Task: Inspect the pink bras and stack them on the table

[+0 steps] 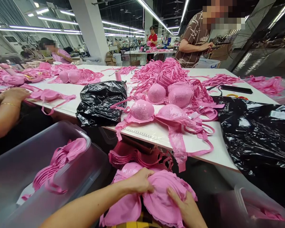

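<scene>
While a co-worker's hand (15, 93) rested on the left end of the table (152, 131), a clear bin (14, 167) stood below that end. It held one stack of pink cups (61, 158), nested too tightly to count. On the table's left half lay one crumpled black bag (101, 101), with one pink spool (118, 75) behind it. Below the table's near edge sat one stack of dark red cups (137, 155), and just below that the pink bra (156, 196) lay in the person's lap.

The left hand (139, 182) was clenched on the top of the bra's left cup, fingers curled into the cloth. The right hand (185, 205) pressed flat on its right cup, fingers spread, not gripping. I judged this the step of smoothing or checking one bra, its cups side by side. A next move would call for a firm hold by both hands, so that the soft cups did not fold in.

On the table's middle two lace bras (142, 110) lay cups up, four cups in all. Behind them rose one heap of pink bras and straps (163, 71), beyond counting. Over the table's right end spread one black plastic sheet (258, 136), and below it stood a second clear bin (238, 193). Behind the table's far side stood one person in a brown shirt (194, 38).
</scene>
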A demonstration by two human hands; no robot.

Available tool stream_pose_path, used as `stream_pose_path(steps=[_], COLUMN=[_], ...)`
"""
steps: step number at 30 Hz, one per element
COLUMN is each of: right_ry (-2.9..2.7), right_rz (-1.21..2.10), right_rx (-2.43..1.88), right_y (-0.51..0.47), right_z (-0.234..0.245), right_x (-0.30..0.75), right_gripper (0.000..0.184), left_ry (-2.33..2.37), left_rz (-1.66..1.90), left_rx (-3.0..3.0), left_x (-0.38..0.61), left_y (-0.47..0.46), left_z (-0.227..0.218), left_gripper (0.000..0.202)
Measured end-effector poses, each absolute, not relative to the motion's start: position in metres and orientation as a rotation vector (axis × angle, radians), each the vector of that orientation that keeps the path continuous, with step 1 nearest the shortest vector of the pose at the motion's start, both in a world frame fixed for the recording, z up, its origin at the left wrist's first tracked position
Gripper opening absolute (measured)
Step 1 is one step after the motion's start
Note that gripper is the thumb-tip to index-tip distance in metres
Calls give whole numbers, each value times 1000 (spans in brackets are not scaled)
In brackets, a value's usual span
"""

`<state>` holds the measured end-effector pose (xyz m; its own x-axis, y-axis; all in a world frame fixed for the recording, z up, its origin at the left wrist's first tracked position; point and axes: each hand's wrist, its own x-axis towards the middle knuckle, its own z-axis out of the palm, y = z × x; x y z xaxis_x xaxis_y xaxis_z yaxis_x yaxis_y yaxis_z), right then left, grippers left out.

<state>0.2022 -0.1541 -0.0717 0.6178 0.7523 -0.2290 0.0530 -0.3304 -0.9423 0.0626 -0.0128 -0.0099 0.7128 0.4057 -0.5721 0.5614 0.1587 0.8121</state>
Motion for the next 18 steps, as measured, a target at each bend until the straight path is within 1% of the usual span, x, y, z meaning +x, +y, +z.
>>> stream_pose_path(steps=[4,8,12,18], right_ry=[-563,-727,-840,-562], right_rz=[853,945,1031,1051], right_rx=[-1810,-1714,-1601,-1541], right_y=[-151,-150,-147,-148], right_z=[-71,-72,-67,-74], right_x=[201,203,204,198], right_gripper=[44,42,40,36], left_ry=[830,852,843,702], left_rz=[-140,-86,32,-28], left_rx=[1436,1542,1685,1636], left_x=[61,63,68,60], left_y=[-9,-14,-18,-4], left_z=[-10,-6,-5,-2], left_gripper=[18,28,13,12])
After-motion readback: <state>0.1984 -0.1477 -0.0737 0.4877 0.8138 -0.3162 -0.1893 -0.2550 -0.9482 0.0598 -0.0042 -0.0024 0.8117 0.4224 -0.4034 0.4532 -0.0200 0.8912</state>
